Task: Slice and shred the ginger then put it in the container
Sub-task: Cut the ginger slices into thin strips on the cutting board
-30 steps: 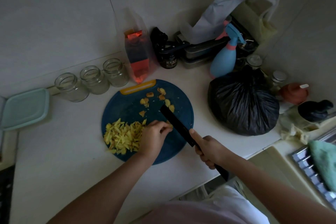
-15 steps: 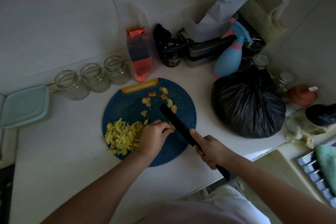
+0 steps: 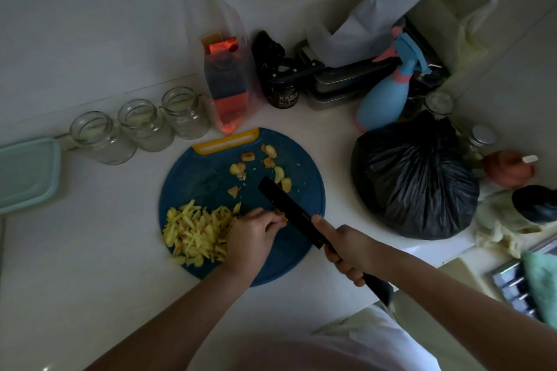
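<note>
A round blue cutting board [image 3: 208,181] with a yellow handle slot lies on the white counter. A pile of yellow shredded ginger [image 3: 196,229] covers its left part. Several loose ginger slices and peel bits [image 3: 265,163] lie at its far side. My left hand [image 3: 253,235] sits right of the pile with curled fingers pinning a small piece of ginger against the board. My right hand [image 3: 349,253] grips the handle of a black knife [image 3: 289,208], forefinger along the spine, with the blade right beside my left fingertips. A pale green lidded container [image 3: 27,172] sits at the far left.
Three empty glass jars [image 3: 141,126] line the wall behind the board. A clear bag with an orange carton [image 3: 226,84], a dark jar [image 3: 283,93], a blue spray bottle [image 3: 382,99] and a full black bag [image 3: 416,181] crowd the back right corner. A sink rack [image 3: 515,286] is at right.
The knife and both hands stay at almost the same spot on the board; the blade shifts slightly against the ginger under my left fingers. The view has drifted a little.
</note>
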